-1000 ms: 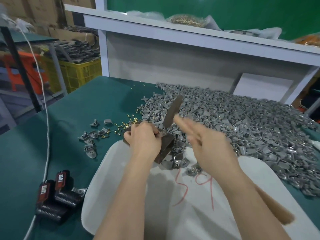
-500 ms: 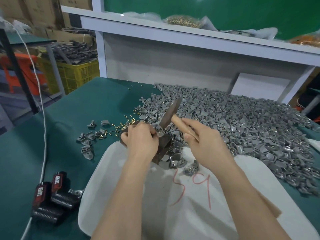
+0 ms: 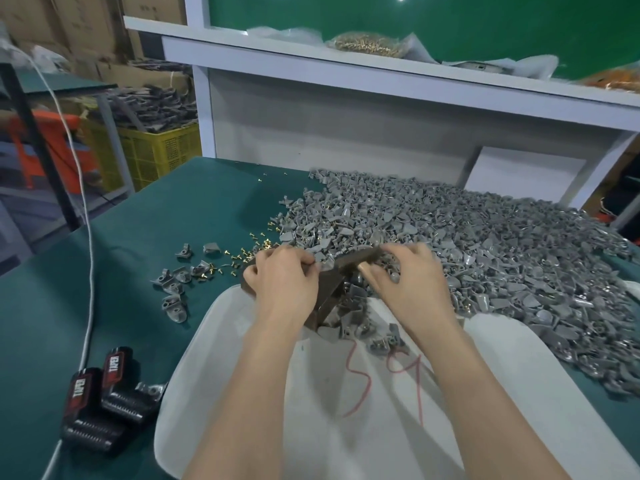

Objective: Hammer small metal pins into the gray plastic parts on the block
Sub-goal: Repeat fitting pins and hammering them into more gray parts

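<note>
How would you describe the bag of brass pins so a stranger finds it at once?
Start at the white shelf above the green table. Near its middle lies a bag of brass pins; unlike the pale wrappings beside it, it glints gold.

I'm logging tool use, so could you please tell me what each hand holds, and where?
The right hand grips the hammer by its handle, right behind the head. The left hand pinches a gray plastic part on the block.
</note>
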Motion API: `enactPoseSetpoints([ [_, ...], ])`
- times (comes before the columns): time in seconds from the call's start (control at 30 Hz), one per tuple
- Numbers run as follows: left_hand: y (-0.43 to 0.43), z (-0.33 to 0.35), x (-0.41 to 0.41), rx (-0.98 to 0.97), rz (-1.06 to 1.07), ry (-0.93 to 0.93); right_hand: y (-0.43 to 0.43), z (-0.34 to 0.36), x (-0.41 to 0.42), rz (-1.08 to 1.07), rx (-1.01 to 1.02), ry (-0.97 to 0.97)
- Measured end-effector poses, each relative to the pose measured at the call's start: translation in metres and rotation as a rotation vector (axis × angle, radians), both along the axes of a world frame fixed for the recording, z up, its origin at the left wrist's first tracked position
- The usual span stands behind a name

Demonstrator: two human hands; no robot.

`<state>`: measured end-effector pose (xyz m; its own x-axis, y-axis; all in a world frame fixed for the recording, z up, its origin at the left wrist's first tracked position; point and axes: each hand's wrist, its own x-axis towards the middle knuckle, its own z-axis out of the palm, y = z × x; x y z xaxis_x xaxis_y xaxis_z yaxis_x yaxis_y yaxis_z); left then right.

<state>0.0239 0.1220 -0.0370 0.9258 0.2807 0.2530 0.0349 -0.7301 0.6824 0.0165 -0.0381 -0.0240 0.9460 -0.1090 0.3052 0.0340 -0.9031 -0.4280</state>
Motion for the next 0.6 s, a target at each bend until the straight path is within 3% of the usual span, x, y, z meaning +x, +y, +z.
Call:
enactPoseSetpoints([
  [0.07, -0.002, 0.002, 0.000, -0.036, -0.062, -0.042, 0.013, 0.009, 0.005, 0.192, 0.121, -0.045],
  [0.17, -0.001, 0.004, 0.000, -0.113, -0.138, -0.143, 0.031, 0.015, 0.018, 0.405, 0.278, 0.072],
  [0.23, 0.002, 0.008, -0.001, -0.274, -0.096, -0.214, 0.026, 0.021, 0.033, 0.285, 0.373, -0.050],
  [0.3, 0.009, 0.014, -0.003, -0.528, 0.028, -0.312, 0.010, 0.031, 0.052, 0.018, 0.486, -0.174],
  [0.4, 0.023, 0.023, -0.005, -0.927, 0.274, -0.477, 0.005, 0.034, 0.070, -0.239, 0.205, -0.022],
  [0.47, 0.034, 0.028, -0.006, -1.094, 0.393, -0.584, 0.037, 0.028, 0.072, -0.061, 0.075, -0.076],
  [0.53, 0.043, 0.030, -0.006, -1.176, 0.467, -0.688, 0.086, 0.020, 0.067, 0.320, 0.074, -0.113],
  [0.6, 0.050, 0.032, -0.006, -1.214, 0.517, -0.764, 0.136, 0.011, 0.063, 0.613, -0.030, -0.022],
])
